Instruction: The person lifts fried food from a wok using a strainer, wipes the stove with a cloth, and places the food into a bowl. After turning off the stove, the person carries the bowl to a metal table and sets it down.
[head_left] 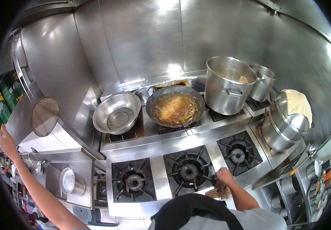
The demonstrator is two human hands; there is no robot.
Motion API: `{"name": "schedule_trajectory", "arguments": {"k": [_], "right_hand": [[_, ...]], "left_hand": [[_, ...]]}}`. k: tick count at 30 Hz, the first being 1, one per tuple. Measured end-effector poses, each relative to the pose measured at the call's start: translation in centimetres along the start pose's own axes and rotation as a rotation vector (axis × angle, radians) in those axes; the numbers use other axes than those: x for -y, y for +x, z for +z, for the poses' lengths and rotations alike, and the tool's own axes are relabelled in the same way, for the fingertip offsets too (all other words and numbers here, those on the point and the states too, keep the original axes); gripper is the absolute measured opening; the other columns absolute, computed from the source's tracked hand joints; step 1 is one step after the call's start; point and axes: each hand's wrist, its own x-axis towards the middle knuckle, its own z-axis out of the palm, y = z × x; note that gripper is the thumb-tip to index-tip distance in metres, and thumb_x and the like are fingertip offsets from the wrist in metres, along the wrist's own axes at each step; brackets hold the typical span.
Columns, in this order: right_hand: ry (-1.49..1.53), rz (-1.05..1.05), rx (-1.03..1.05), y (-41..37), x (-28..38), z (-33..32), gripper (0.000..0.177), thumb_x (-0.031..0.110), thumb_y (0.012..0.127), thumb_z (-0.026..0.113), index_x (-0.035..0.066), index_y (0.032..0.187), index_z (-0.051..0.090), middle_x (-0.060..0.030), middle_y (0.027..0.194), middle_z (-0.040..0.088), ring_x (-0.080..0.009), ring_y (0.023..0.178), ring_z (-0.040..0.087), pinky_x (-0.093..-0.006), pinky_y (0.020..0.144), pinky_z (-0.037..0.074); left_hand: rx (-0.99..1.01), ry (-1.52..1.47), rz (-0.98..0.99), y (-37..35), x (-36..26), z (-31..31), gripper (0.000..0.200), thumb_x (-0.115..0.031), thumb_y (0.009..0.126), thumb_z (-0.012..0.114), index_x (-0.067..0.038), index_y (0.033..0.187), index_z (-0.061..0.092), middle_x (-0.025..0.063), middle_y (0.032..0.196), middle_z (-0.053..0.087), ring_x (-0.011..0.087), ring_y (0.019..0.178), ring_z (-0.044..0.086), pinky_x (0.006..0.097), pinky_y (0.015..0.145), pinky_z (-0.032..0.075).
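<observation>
My left hand (pixel 6 142) reaches out at the far left, close to green packages (pixel 5 97); its fingers look bent, and whether they hold anything is too small to tell. Near the front edge of the stove, my right hand (pixel 225 175) is closed just above a brown cloth (pixel 220 190); any grip on the cloth is unclear. Food bubbles in golden oil (pixel 175 109) inside a dark wok (pixel 161 93) on the back burners. Left of the wok is an empty metal bowl (pixel 116 113). A round mesh strainer (pixel 45 116) hangs on the left wall.
A tall stockpot (pixel 227 92), a smaller pot (pixel 263 82) and a steamer (pixel 284 122) with a yellow cloth (pixel 296 102) stand at the right. Front burners (pixel 189 171) lie before me. A sink (pixel 56 172) holding a pot (pixel 72 181) is at lower left; ladles (pixel 314 150) hang right.
</observation>
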Motion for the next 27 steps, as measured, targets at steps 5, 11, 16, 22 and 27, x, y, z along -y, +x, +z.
{"name": "schedule_trajectory", "arguments": {"k": [5, 11, 16, 22, 27], "right_hand": [[0.876, 0.124, 0.249, 5.0, 12.8, -2.4, 0.041, 0.038, 0.086, 0.051, -0.003, 0.092, 0.054, -0.009, 0.077, 0.051, -0.015, 0.063, 0.051, -0.0326, 0.053, 0.048], [1.734, 0.191, 0.661, 7.7, 25.0, -5.5, 0.03, 0.031, 0.088, 0.051, 0.001, 0.091, 0.05, -0.0045, 0.075, 0.042, -0.0151, 0.063, 0.045, -0.041, 0.071, 0.05], [1.708, 0.262, 0.608, 10.1, 28.4, -3.2, 0.013, 0.009, 0.082, 0.052, -0.002, 0.085, 0.046, -0.0088, 0.077, 0.045, -0.0161, 0.06, 0.046, -0.0322, 0.06, 0.05], [1.734, 0.346, 0.8, 12.0, 28.1, -1.9, 0.007, -0.004, 0.076, 0.049, -0.004, 0.082, 0.045, -0.0078, 0.064, 0.043, -0.0147, 0.048, 0.043, -0.0209, 0.04, 0.037], [1.58, 0.293, 0.659, 11.1, 27.6, -2.7, 0.004, -0.003, 0.079, 0.049, -0.004, 0.081, 0.045, -0.008, 0.062, 0.042, -0.0151, 0.048, 0.042, -0.0218, 0.037, 0.035]], "left_hand": [[0.07, -0.136, -0.141, -0.2, -1.6, -1.6, 0.061, -0.054, 0.088, 0.037, -0.002, 0.112, 0.056, 0.0201, 0.106, 0.059, 0.0369, 0.101, 0.052, 0.0408, 0.086, 0.039], [0.076, -0.124, -0.167, -0.4, -2.1, -2.0, 0.056, -0.05, 0.089, 0.038, -0.002, 0.108, 0.057, 0.0196, 0.104, 0.059, 0.0365, 0.099, 0.053, 0.0425, 0.082, 0.041], [-0.015, 0.009, 0.12, -0.4, -0.9, -1.3, 0.047, -0.044, 0.091, 0.038, -0.006, 0.111, 0.055, 0.0181, 0.104, 0.059, 0.0356, 0.095, 0.055, 0.0429, 0.076, 0.043], [0.06, -0.101, -0.08, -0.2, -0.8, -0.4, 0.034, -0.031, 0.094, 0.036, -0.013, 0.119, 0.048, 0.0144, 0.111, 0.056, 0.0342, 0.093, 0.056, 0.0409, 0.075, 0.044], [-0.012, -0.081, 0.08, -0.6, -1.2, -1.3, 0.054, -0.049, 0.09, 0.037, -0.001, 0.106, 0.056, 0.0187, 0.1, 0.059, 0.038, 0.095, 0.054, 0.0424, 0.078, 0.041]]}}
